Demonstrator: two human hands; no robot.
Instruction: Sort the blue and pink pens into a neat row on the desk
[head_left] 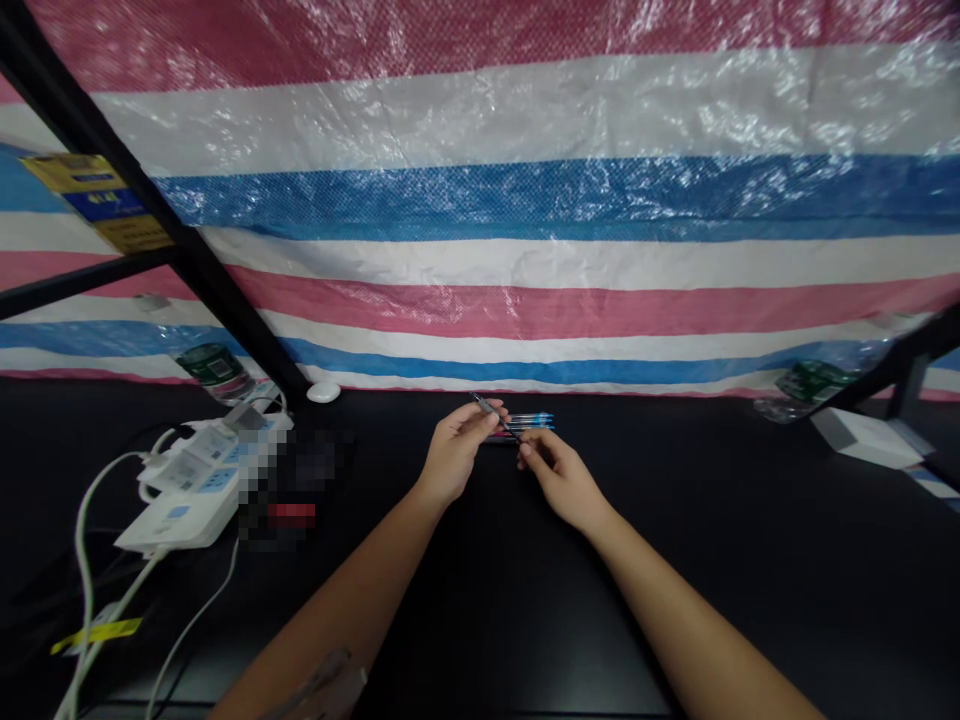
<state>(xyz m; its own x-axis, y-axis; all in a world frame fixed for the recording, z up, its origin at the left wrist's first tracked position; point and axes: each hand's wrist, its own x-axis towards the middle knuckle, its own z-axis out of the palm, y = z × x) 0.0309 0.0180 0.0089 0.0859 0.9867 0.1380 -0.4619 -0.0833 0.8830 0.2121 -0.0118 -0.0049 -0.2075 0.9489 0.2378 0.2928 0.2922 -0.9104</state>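
Note:
In the middle of the head view, my left hand [450, 460] pinches the barrel of a slim dark grey pen [484, 403], which slants down to the right. My right hand [561, 482] has its thumb and fingers closed at the pen's lower right end; the fingertips cover just what they grip there. Right behind both hands lie several pens [538, 422] side by side on the black table [495, 580], with light blue ends toward the right. My left hand partly hides their other ends.
To the left are a white power strip [199, 490] with plugs and cables, a pixelated patch with red, and a round white object [323, 392]. Plastic bottles [214, 370] and a white box [862, 438] stand near the black frame bars. A striped plastic sheet [525, 200] hangs behind.

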